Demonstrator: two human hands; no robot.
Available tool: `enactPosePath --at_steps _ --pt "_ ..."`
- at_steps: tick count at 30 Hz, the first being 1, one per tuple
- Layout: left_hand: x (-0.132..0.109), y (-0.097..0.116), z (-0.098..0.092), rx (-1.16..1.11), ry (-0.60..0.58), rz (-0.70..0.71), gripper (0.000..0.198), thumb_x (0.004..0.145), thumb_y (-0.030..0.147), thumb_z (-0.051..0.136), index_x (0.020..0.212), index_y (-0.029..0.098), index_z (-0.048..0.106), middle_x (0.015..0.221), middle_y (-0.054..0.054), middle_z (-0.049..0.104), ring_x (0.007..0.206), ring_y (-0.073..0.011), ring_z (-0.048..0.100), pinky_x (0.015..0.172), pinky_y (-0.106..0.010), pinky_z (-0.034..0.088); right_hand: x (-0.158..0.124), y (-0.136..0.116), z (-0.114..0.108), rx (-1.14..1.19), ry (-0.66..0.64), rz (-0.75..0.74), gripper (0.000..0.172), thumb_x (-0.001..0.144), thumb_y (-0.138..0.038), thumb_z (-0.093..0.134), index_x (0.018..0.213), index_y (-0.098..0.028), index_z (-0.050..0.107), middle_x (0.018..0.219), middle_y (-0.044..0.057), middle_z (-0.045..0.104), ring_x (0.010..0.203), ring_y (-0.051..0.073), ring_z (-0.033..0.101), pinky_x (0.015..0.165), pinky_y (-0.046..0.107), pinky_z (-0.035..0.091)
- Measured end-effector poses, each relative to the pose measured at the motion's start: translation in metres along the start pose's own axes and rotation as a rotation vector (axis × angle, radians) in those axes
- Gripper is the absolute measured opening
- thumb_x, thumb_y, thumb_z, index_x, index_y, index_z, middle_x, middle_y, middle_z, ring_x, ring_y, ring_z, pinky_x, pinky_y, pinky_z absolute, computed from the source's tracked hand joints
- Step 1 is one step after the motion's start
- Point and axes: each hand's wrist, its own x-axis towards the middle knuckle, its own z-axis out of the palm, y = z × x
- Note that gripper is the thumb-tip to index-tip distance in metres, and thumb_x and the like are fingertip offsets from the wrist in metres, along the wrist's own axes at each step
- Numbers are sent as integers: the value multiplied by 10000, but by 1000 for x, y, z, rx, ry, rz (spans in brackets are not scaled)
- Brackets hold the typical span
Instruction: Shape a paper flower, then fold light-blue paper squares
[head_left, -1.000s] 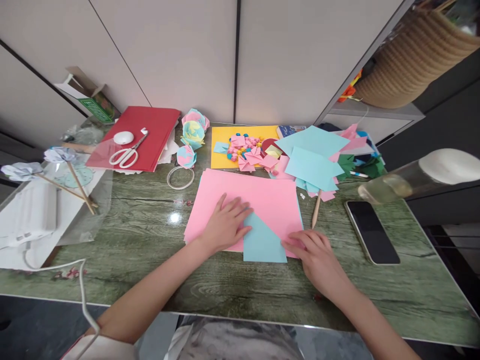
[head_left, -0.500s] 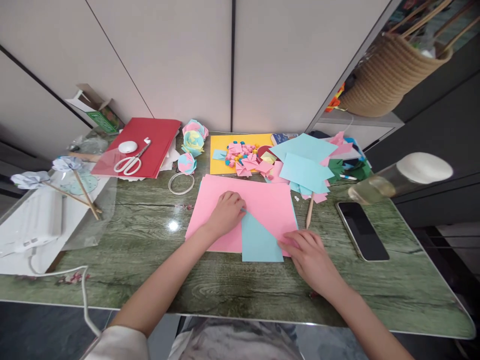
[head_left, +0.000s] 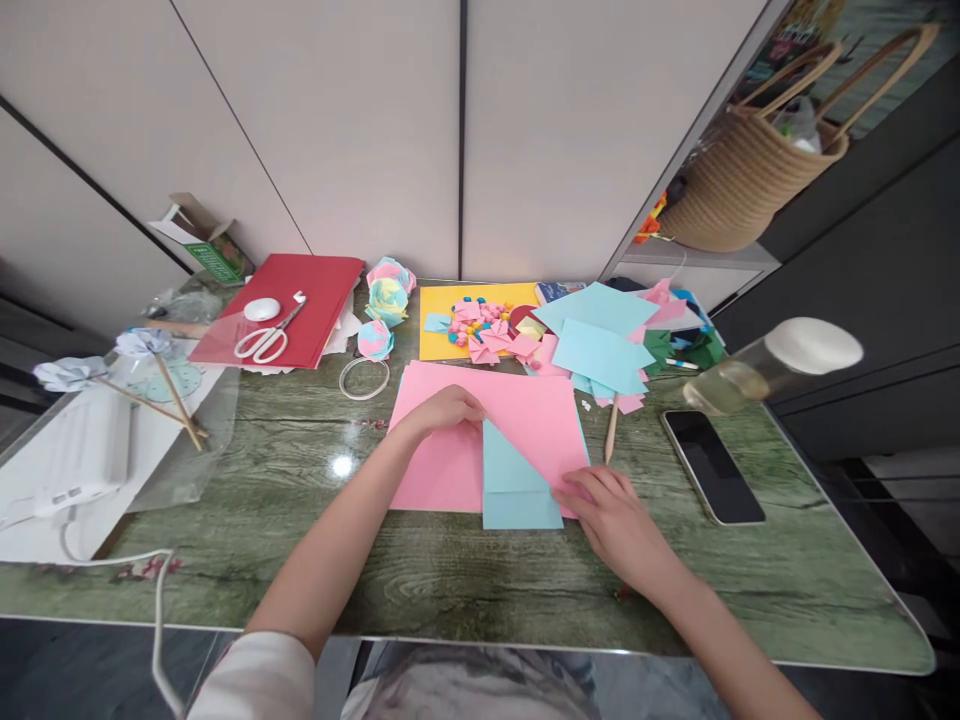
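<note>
A light blue sheet of paper (head_left: 514, 475) lies folded along a diagonal, on top of a stack of pink paper (head_left: 442, 470). Its lower edge sticks out past the stack's front, and a straight line crosses it near the bottom. My left hand (head_left: 448, 408) is closed at the sheet's top corner, fingertips pinched there. At the right end of the slanting fold, my right hand (head_left: 611, 515) grips the other corner between thumb and fingers. A wooden stick-like tool (head_left: 611, 432) lies just beyond my right hand.
Light blue sheets (head_left: 600, 350) and small pink pieces (head_left: 495, 340) lie behind the stack. A phone (head_left: 712, 467) and a lidded bottle (head_left: 772, 365) stand right. Left are a tape roll (head_left: 364, 379), paper flowers (head_left: 388, 300), scissors (head_left: 270, 335) on a red folder (head_left: 319, 290), and a white device (head_left: 90, 450).
The view has shifted slightly. A line across the lower part of the blue sheet now shows. Both hands keep hold of its corners, the left fingers a little further back.
</note>
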Motion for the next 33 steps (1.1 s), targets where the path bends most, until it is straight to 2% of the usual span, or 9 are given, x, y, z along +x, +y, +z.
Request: enactPosePath --at_steps 4,10,14,17,20,23,28,30,33 --pt "-4 -1 -6 -58 -93 -25 232 709 308 524 701 109 643 687 -75 676 633 -172 627 634 -281 477 1 0 -2 -2 -4 0 314 786 -81 476 1018 -235 621 1061 75 562 1014 220 435 903 402 318" --pt "-13 6 8 229 233 60 291 805 346 388 846 153 602 862 -68 654 791 -177 598 720 -287 439 3 -1 -4 -9 14 -23 306 788 -93 474 1017 -232 622 1054 80 568 1002 218 446 881 400 341" --pt "-16 17 25 522 166 162 294 706 382 550 915 180 593 934 -63 617 892 -213 547 793 -328 392 3 0 -3 -11 22 -32 306 788 -93 471 1022 -225 619 1050 82 570 1000 219 454 867 397 361" --pt "-14 22 31 636 101 107 214 642 352 613 762 175 604 872 -61 610 906 -254 525 803 -387 362 2 0 -3 -2 19 -29 308 789 -95 469 1026 -229 614 1046 85 570 1003 225 462 856 407 375" --pt "-13 22 29 584 43 88 156 645 332 615 641 178 589 770 -26 619 806 -210 548 728 -327 383 0 0 -4 77 26 1 296 805 -113 453 1015 -248 613 1068 79 558 1027 225 467 850 410 391" --pt "-17 20 23 374 31 135 161 670 338 611 643 181 588 677 13 615 664 -140 548 603 -241 386 0 1 -2 286 120 143 290 829 -191 459 1090 -271 556 1163 72 500 1103 219 440 893 410 387" --pt "-30 19 21 -131 257 267 206 663 346 651 629 159 571 643 17 588 647 -114 535 620 -227 401 13 4 5 846 409 446 804 763 -352 578 1375 -262 65 1364 140 311 1165 220 430 876 399 429" --pt "-34 19 26 -231 362 297 204 661 332 661 634 155 564 643 15 589 651 -112 536 641 -236 411 22 1 7 1071 365 438 750 759 -364 583 1360 -256 148 1336 133 380 1130 212 474 866 383 438" --pt "-35 17 33 -291 427 305 195 674 328 655 660 154 568 673 -1 613 677 -126 557 667 -257 434 33 -7 4 1196 241 477 409 748 -384 591 1104 -191 527 1090 100 609 983 222 571 802 358 466"
